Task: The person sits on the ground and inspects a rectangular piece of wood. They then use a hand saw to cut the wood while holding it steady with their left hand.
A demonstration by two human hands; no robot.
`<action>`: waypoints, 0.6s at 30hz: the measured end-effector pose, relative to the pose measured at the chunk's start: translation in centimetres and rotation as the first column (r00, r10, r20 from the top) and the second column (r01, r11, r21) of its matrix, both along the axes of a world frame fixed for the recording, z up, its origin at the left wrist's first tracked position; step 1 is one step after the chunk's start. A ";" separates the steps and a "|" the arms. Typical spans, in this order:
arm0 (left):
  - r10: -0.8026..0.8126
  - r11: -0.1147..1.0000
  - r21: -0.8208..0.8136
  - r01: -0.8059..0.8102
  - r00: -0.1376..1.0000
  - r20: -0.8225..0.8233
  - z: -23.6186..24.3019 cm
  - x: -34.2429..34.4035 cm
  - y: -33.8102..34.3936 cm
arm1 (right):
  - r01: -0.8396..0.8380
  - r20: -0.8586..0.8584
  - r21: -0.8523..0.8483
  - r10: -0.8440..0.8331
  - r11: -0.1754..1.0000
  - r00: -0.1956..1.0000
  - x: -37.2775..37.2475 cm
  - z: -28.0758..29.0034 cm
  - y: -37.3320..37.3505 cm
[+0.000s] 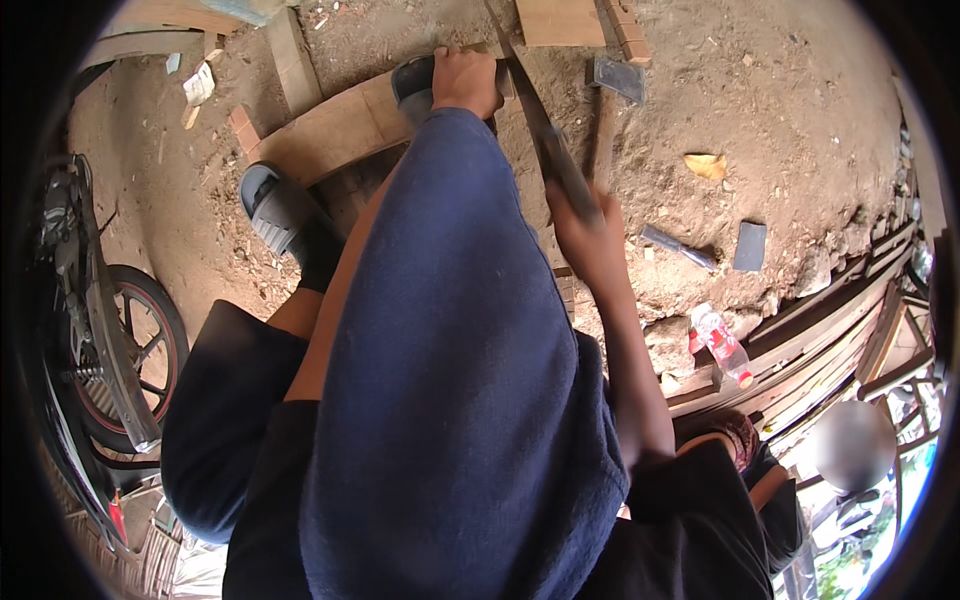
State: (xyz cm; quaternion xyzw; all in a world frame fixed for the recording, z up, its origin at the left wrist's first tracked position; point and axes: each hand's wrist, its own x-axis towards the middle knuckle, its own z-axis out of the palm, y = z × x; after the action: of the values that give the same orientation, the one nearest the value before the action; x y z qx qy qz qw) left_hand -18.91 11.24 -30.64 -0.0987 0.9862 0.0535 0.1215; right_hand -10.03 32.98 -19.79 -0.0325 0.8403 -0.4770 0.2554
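Note:
My left hand (467, 82) is closed over a curved wooden plank (340, 132) near its right end, fingertips hidden. Beside that hand, a grey sandal (409, 88) on one foot rests on the plank. My right hand (590, 235) is wrapped round the handle of a long-bladed tool (530, 85), its narrow dark blade pointing up and away past the plank's end; whether it is a saw or a machete I cannot tell. Just beyond my right hand lies an axe-like tool (617, 80) with a wooden handle. Dark blue cloth (450, 330) over my knee hides most of my left forearm.
On the dirt floor to the right lie a chisel (680, 247), a dark grey rectangular block (750, 246), a yellow leaf (706, 166) and a plastic bottle (722, 347). A motorcycle (120, 350) stands left. Another person (775, 480) is at lower right. Boards (560, 22) lie ahead.

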 end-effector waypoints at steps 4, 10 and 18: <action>0.003 1.000 -0.018 -0.004 1.000 -0.025 -0.5 0.3 -0.2 | 0.020 -0.022 -0.061 -0.021 0.998 1.000 0.5 0.0 -1.0; 0.006 1.000 -0.025 -0.007 0.998 -0.066 -0.9 0.0 -0.3 | 0.004 0.011 -0.013 -0.004 1.000 1.000 1.5 0.3 0.6; 0.018 1.000 -0.024 -0.019 0.999 -0.040 -0.9 0.4 0.3 | 0.060 -0.042 -0.093 -0.064 0.994 0.997 4.8 -0.2 2.0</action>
State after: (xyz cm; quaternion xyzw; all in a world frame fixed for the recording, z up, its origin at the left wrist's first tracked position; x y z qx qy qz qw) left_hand -18.48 11.59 -31.55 -0.1081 0.9881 0.0447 0.1001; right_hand -5.24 34.97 -19.99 -0.0287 0.8237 -0.5218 0.2198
